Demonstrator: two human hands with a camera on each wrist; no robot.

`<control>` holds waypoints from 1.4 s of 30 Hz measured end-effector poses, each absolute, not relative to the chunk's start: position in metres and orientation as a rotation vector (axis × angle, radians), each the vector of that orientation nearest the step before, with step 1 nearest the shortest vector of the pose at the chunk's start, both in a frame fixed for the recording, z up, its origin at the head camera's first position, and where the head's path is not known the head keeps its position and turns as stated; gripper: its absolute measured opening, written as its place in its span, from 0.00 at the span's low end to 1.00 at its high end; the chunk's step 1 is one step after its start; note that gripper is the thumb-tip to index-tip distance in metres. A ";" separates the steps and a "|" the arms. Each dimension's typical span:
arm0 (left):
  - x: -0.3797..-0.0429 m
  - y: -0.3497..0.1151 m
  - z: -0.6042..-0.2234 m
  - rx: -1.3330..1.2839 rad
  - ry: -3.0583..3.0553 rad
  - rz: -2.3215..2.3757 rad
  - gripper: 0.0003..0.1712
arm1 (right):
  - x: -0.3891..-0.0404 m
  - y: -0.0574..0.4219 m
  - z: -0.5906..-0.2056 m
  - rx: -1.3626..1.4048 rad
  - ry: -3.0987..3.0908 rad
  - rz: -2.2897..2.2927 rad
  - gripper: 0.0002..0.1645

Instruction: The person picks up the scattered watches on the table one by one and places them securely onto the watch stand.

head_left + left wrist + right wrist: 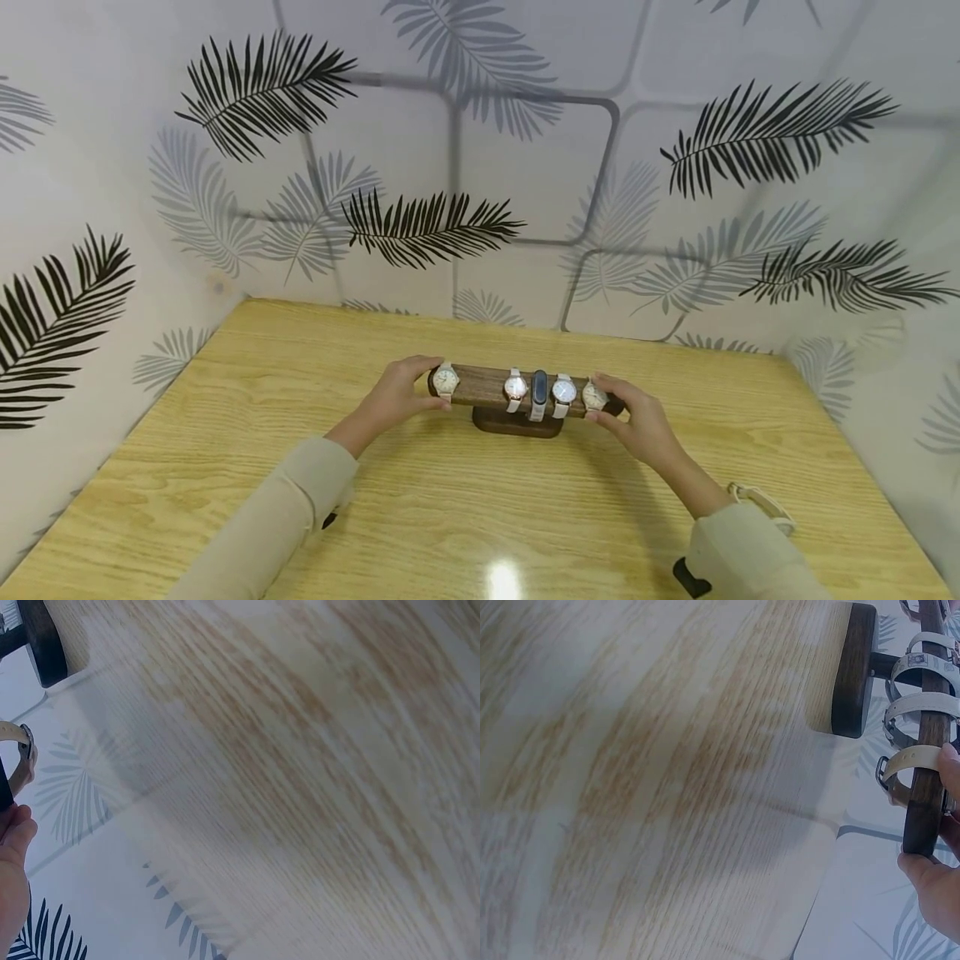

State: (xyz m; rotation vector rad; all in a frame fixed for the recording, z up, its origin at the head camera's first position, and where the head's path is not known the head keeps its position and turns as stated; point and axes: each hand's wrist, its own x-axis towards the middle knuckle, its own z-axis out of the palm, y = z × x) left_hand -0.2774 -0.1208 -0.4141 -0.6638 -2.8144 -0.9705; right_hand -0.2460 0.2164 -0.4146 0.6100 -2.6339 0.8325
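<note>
A dark wooden watch stand rises from the table on a rounded base. Its bar carries several items: a light-strapped watch at the left end, a white-strapped watch, a fitness band with a dark face, another white watch, and a cream-strapped watch at the right. My left hand grips the bar's left end, thumb in front beside the end watch. Around the right end, my right hand holds the bar close to the cream watch. The left wrist view cuts off most of that hand.
On the wood-grain table, a loose cream-strapped watch lies beside my right forearm. A leaf-patterned wall borders the table's back and sides.
</note>
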 end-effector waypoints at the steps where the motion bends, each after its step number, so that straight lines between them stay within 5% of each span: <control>1: -0.277 -0.121 -0.414 -0.667 -2.810 -0.961 0.40 | -0.246 0.216 -0.415 0.612 -2.630 0.830 0.29; 42: -0.282 -0.108 -0.409 -0.835 -2.781 -0.825 0.40 | -0.247 0.215 -0.415 0.597 -2.624 0.849 0.30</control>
